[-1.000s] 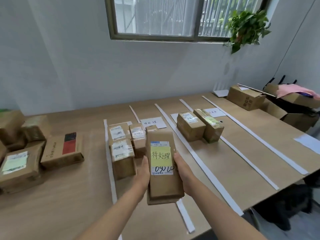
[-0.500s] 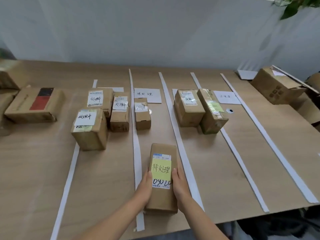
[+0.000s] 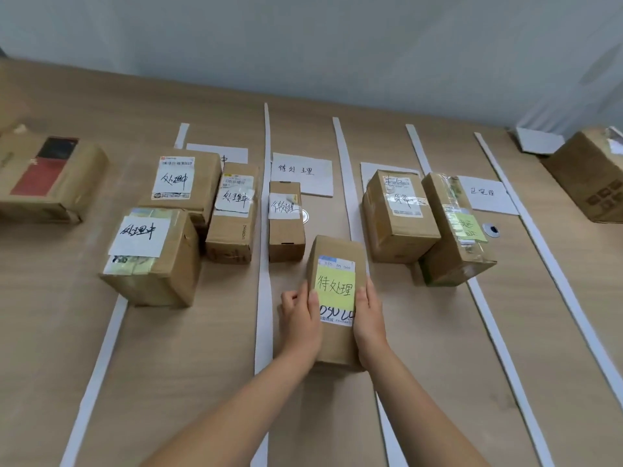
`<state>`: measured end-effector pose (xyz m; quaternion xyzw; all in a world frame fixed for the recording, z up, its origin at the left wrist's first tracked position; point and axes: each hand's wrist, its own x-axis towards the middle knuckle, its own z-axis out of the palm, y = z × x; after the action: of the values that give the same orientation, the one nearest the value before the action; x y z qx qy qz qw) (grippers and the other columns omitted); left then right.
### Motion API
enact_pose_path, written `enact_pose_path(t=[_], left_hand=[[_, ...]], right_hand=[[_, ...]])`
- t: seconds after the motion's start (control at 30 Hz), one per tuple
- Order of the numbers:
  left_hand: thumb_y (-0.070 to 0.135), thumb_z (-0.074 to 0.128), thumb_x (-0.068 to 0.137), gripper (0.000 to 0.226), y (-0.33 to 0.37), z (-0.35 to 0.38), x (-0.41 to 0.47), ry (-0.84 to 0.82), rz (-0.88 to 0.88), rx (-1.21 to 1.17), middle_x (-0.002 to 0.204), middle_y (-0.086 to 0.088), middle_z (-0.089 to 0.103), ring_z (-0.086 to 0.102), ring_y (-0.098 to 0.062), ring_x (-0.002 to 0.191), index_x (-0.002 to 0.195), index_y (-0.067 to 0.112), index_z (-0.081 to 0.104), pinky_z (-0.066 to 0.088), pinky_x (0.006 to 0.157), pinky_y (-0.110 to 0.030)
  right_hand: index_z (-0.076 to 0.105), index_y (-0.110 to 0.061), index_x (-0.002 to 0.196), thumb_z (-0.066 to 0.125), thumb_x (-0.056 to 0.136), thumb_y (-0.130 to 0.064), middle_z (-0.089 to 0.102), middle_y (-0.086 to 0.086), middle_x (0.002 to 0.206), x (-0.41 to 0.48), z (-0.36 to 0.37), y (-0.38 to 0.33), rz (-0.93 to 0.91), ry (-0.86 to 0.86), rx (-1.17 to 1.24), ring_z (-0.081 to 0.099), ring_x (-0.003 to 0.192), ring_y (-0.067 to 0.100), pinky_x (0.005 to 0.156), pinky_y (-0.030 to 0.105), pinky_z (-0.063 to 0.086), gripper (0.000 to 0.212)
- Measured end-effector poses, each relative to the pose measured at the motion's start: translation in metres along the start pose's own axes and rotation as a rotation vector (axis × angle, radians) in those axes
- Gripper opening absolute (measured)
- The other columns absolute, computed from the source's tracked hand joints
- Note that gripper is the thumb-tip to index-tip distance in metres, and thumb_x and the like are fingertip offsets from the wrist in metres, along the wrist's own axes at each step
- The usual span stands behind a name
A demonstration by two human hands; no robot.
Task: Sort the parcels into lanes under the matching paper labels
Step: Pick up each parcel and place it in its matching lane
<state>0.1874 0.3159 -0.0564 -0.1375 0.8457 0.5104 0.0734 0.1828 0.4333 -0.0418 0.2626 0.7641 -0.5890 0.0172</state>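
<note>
A long brown parcel with a yellow note (image 3: 337, 264) lies on the wooden table (image 3: 202, 348) in the second lane, between two white paper strips. My left hand (image 3: 300, 321) grips its left side and my right hand (image 3: 369, 315) grips its right side. Ahead of it in the same lane stands a small parcel (image 3: 286, 227) below the white paper label (image 3: 303, 173). The left lane holds three labelled parcels (image 3: 151, 257), partly covering that lane's label (image 3: 219, 153). Two parcels (image 3: 397, 217) stand in the third lane. A further label (image 3: 485, 193) lies in the fourth lane.
White paper strips (image 3: 264, 298) mark the lanes. At the far left lies a box with a red and black patch (image 3: 47, 176). A large carton (image 3: 593, 173) sits at the right edge. A small round metal piece (image 3: 491, 229) lies on the table. The wall runs along the back.
The parcel has come down from in front of me onto the table and slid farther up the second lane, close behind the small parcel. My view has tipped down toward the table.
</note>
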Motion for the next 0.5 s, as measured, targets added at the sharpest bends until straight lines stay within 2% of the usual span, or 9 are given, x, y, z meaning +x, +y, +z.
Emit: enact_pose_path(t=[0.07, 0.13, 0.2, 0.27, 0.37, 0.43, 0.5], left_hand=[[0.049, 0.021, 0.101, 0.056, 0.007, 0.004, 0.016, 0.033, 0.025, 0.055, 0.115, 0.001, 0.044, 0.047, -0.018, 0.107, 0.141, 0.023, 0.050, 0.049, 0.092, -0.039], [0.049, 0.016, 0.100, 0.060, 0.011, 0.007, 0.028, 0.091, 0.065, 0.113, 0.110, -0.001, 0.049, 0.048, -0.020, 0.102, 0.137, 0.021, 0.054, 0.049, 0.088, -0.041], [0.039, 0.025, 0.104, 0.049, 0.016, 0.011, 0.040, 0.178, 0.140, 0.217, 0.105, -0.003, 0.051, 0.046, -0.020, 0.096, 0.131, 0.017, 0.060, 0.045, 0.082, -0.035], [0.026, 0.039, 0.103, 0.035, 0.025, 0.014, 0.049, 0.286, 0.205, 0.323, 0.101, -0.006, 0.054, 0.045, -0.022, 0.090, 0.123, 0.012, 0.064, 0.040, 0.074, -0.033], [0.013, 0.053, 0.095, 0.023, 0.035, 0.019, 0.061, 0.429, 0.215, 0.421, 0.098, -0.012, 0.056, 0.050, -0.030, 0.085, 0.114, 0.008, 0.064, 0.044, 0.069, -0.039], [0.012, 0.055, 0.092, 0.019, 0.042, 0.021, 0.072, 0.489, 0.185, 0.462, 0.098, -0.012, 0.056, 0.052, -0.032, 0.084, 0.109, 0.009, 0.062, 0.046, 0.069, -0.043], [0.010, 0.059, 0.090, 0.015, 0.048, 0.024, 0.084, 0.523, 0.178, 0.471, 0.097, -0.012, 0.058, 0.052, -0.032, 0.084, 0.105, 0.009, 0.062, 0.046, 0.069, -0.043]], right_hand=[[0.045, -0.039, 0.141, 0.030, 0.108, -0.031, 0.054, -0.003, 0.134, 0.020, 0.003, -0.007, -0.018, -0.001, 0.008, 0.059, 0.116, 0.008, 0.084, 0.019, 0.051, 0.037], [0.044, -0.038, 0.145, 0.031, 0.107, -0.035, 0.052, -0.002, 0.140, 0.035, 0.006, -0.014, -0.022, 0.008, -0.005, 0.056, 0.122, 0.010, 0.097, 0.030, 0.051, 0.040], [0.037, -0.034, 0.151, 0.030, 0.107, -0.036, 0.043, -0.005, 0.142, 0.048, 0.008, -0.020, -0.011, 0.038, -0.050, 0.048, 0.126, 0.011, 0.107, 0.033, 0.042, 0.044], [0.034, -0.026, 0.153, 0.029, 0.108, -0.032, 0.037, -0.001, 0.136, 0.057, 0.010, -0.027, -0.011, 0.094, -0.109, 0.048, 0.113, 0.011, 0.095, 0.028, 0.040, 0.045], [0.035, -0.020, 0.149, 0.029, 0.108, -0.029, 0.036, 0.002, 0.135, 0.068, 0.016, -0.041, -0.068, 0.168, -0.236, 0.053, 0.099, 0.016, 0.078, 0.032, 0.045, 0.043], [0.037, -0.020, 0.146, 0.031, 0.107, -0.025, 0.036, 0.002, 0.132, 0.078, 0.019, -0.048, -0.118, 0.166, -0.256, 0.055, 0.100, 0.018, 0.079, 0.037, 0.050, 0.039], [0.042, -0.021, 0.140, 0.033, 0.105, -0.021, 0.039, 0.001, 0.128, 0.090, 0.022, -0.054, -0.170, 0.157, -0.268, 0.054, 0.110, 0.022, 0.086, 0.044, 0.052, 0.036]])
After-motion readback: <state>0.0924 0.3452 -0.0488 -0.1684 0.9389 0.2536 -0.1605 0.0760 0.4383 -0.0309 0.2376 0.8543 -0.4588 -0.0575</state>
